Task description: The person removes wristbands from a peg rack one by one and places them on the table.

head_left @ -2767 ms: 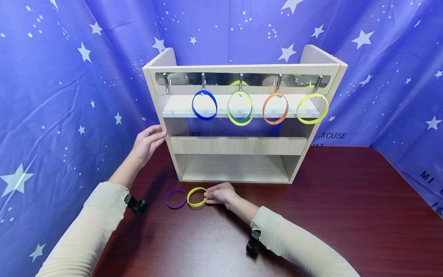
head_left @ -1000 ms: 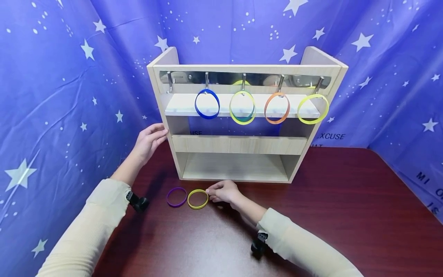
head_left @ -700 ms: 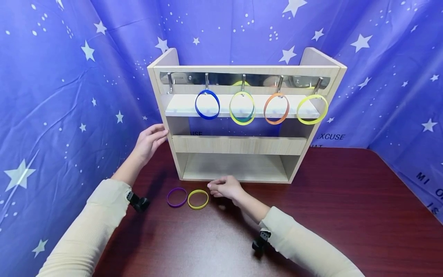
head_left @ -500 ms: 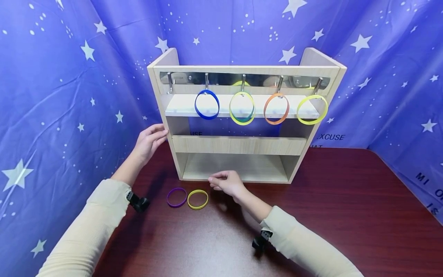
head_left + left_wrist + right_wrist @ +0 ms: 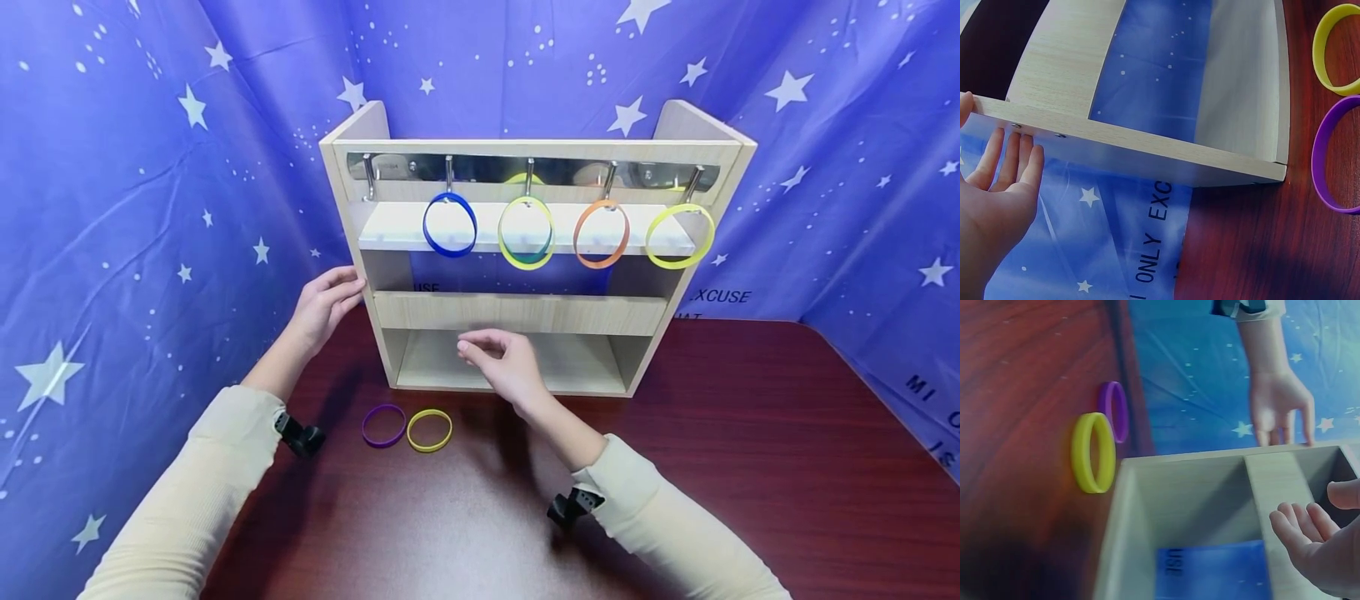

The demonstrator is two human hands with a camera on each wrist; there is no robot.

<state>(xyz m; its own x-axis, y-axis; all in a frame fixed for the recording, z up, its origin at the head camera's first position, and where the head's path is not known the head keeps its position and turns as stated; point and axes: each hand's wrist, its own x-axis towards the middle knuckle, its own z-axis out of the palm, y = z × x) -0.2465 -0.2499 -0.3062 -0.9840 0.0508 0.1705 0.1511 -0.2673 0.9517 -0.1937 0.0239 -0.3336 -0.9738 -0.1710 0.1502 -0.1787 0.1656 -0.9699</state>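
Observation:
In the head view my left hand (image 5: pixel 321 310) rests with its fingertips against the left side panel of a wooden shelf (image 5: pixel 517 315); the left wrist view shows those fingers (image 5: pixel 1007 162) extended along the panel's edge. My right hand (image 5: pixel 510 367) hovers in front of the shelf's lower opening, its fingers loosely bent and holding nothing. In the right wrist view its thumb (image 5: pixel 1344 494) stands apart from the fingers. On the table below lie a yellow silicone wristband (image 5: pixel 430 449) and, just left of it, a purple wristband (image 5: pixel 384 445).
Metal hooks (image 5: pixel 529 171) line the shelf's upper rail. From them hang a blue wristband (image 5: pixel 426 237), a yellow one (image 5: pixel 501 237) with a green one behind, an orange one (image 5: pixel 577 242) and another yellow one (image 5: pixel 649 242). A starry blue curtain (image 5: pixel 247 167) surrounds the dark red table (image 5: pixel 750 433).
Earlier my right hand held the yellow wristband's edge, tilted up off the table. The band now lies flat, and the hand has let go and risen toward the shelf. My left hand stays put.

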